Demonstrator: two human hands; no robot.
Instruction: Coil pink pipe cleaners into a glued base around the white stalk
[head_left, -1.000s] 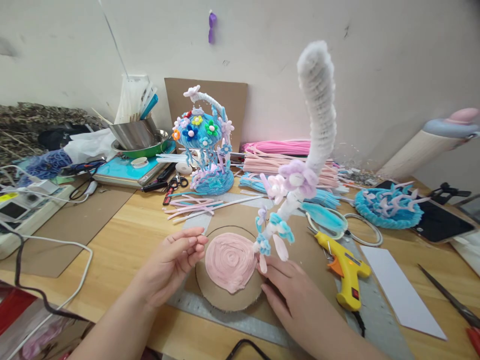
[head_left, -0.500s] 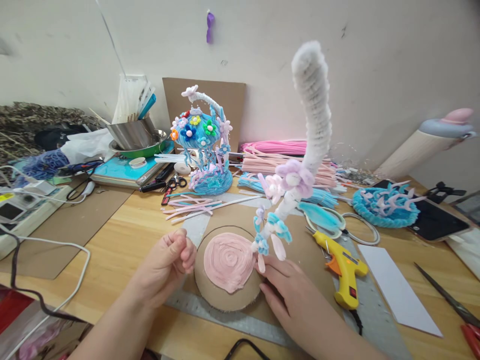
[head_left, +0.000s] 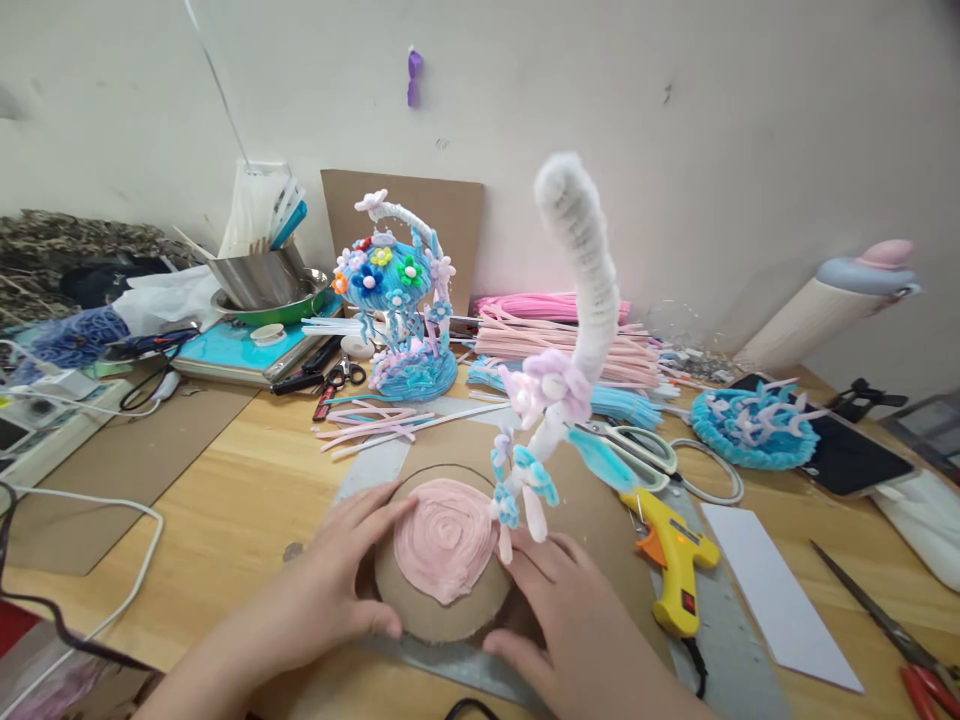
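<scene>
A round cardboard disc (head_left: 420, 607) lies low in the middle, with a pink pipe-cleaner spiral (head_left: 448, 540) on top. My left hand (head_left: 341, 575) grips its left edge, thumb at the front and fingers toward the back. On the opposite edge my right hand (head_left: 566, 610) holds the disc, thumb low and fingers near the stem's foot. A curved white pipe-cleaner stem (head_left: 595, 290) rises from the disc's right side. It carries a lilac flower (head_left: 556, 385) and small blue-and-white flowers (head_left: 534, 478). My right fingertips are partly hidden behind the lowest petals.
A yellow hot glue gun (head_left: 679, 565), white strip (head_left: 780, 595) and red-handled scissors (head_left: 885, 625) lie at right. Behind stand a finished blue jellyfish ornament (head_left: 394, 290) and pink pipe-cleaner bundles (head_left: 555, 335). A blue woven base (head_left: 750, 440) sits at far right, and cables (head_left: 154, 545) at left.
My left hand has opened from a closed pinch and moved onto the disc's left edge. My right thumb has spread along the front edge. The stem appears lower and further left.
</scene>
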